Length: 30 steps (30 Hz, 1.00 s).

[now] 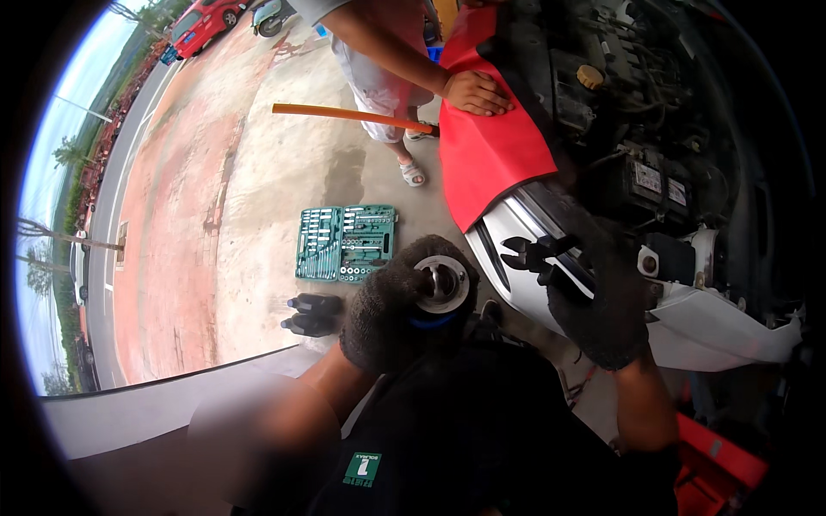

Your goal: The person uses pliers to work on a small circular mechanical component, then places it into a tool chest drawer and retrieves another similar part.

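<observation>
In a dark knitted glove, my left hand (383, 314) is closed round a round metal part (444, 303) in front of my body. A pale ring with small holes and a curved bridge across its middle faces up; I cannot make out its exact kind. My right hand (602, 310), gloved as well, grips pliers (527, 256) whose dark jaws point left toward the metal part without touching it. The pliers' handles are mostly hidden in the glove. Beyond them is the silver front of a car (516, 275).
A car's engine bay (619, 103) lies open at right. Another person's hand (477, 93) rests on a red fender cover (490, 150). An orange bar (344, 113) juts out there. On the ground lie a green socket set case (341, 277) and two dark bottles (311, 315).
</observation>
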Each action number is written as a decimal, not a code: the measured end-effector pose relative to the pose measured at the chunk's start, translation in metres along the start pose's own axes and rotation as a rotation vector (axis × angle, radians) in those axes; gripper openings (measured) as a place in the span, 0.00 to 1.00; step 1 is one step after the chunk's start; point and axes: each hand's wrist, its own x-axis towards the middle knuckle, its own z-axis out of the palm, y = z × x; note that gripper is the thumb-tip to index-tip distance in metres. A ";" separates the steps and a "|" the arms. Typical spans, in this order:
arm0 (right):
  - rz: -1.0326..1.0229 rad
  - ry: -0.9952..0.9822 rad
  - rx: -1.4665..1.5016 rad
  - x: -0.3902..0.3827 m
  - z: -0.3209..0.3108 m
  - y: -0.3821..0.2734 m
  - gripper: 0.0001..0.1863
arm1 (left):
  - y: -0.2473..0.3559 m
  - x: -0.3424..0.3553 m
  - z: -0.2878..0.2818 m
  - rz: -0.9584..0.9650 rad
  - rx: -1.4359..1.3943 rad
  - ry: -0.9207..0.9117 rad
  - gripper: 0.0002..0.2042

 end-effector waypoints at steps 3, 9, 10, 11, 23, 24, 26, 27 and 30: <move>-0.056 -0.064 -0.064 0.001 -0.016 -0.010 0.35 | 0.011 0.000 0.009 0.120 0.243 0.047 0.14; -0.126 -0.087 -0.136 0.000 -0.031 -0.013 0.36 | 0.002 0.008 0.008 0.384 0.501 0.005 0.13; -0.114 -0.095 -0.129 -0.001 -0.033 -0.013 0.36 | 0.005 0.006 0.012 0.203 0.318 0.025 0.12; -0.099 -0.102 -0.122 -0.002 -0.035 -0.011 0.37 | 0.008 0.005 0.016 0.083 0.193 0.031 0.12; -0.302 0.008 -0.228 -0.005 -0.036 0.013 0.44 | 0.019 0.008 0.036 0.029 0.198 -0.013 0.12; -0.320 -0.009 -0.239 -0.003 -0.039 0.015 0.44 | 0.020 0.010 0.037 0.036 0.229 -0.021 0.11; -0.354 -0.043 -0.255 0.001 -0.049 0.015 0.46 | 0.023 0.016 0.035 0.037 0.270 -0.045 0.07; -0.368 -0.062 -0.262 0.004 -0.054 0.016 0.46 | 0.026 0.019 0.035 0.003 0.247 -0.051 0.06; -0.394 -0.091 -0.261 0.008 -0.064 0.022 0.43 | 0.033 0.024 0.039 -0.105 0.123 -0.030 0.06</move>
